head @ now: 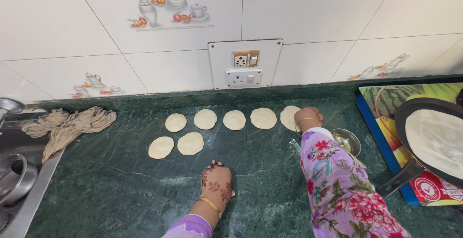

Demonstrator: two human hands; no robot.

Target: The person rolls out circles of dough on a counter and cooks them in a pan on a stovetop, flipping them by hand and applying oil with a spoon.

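While the left hand [216, 182] lies flat on marble, the right hand [307, 116] seemingly pinches a dough disc [290, 117].

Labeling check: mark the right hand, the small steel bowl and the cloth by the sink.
right hand [308, 115], head view, back of the hand at the rightmost dough disc.
small steel bowl [348, 140], head view, inner wall right of the sleeve.
cloth [72, 122], head view, middle of the crumpled folds.

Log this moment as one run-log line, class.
left hand: flat on counter | right hand: on end dough disc | steel bowl beside
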